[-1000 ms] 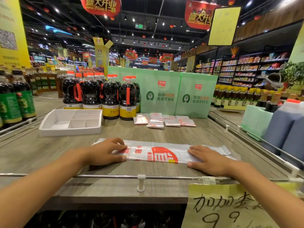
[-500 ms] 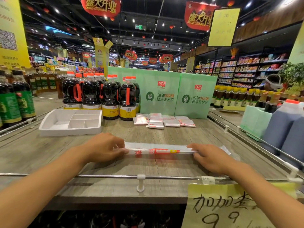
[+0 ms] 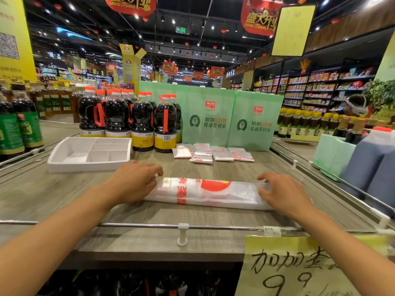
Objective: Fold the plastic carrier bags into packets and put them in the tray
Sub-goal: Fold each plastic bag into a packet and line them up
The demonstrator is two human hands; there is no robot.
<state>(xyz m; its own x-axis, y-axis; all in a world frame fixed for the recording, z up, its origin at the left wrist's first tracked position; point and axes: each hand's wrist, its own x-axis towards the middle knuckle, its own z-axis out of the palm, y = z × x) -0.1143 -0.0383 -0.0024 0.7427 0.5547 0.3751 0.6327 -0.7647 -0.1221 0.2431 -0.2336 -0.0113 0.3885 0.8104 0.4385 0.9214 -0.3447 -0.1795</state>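
Carrier bag (image 3: pixel 210 193): folded translucent strip (red print); left hand (image 3: pixel 133 181), right hand (image 3: pixel 282 194) press its ends, fingers spread.

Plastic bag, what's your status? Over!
Left hand on left end of bag, right hand pressing right end. Long folded strip. Nothing between it and tray.

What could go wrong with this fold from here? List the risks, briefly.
1. The carrier bag lies as a long, puffy strip, with the left hand and right hand only at its ends. The free middle may spring open or crease askew.
2. The tray sits close beside the soy sauce bottles, so a hasty reach could nudge one.
3. The folded packets lie loose on the table, not in the tray, and might be overlooked.
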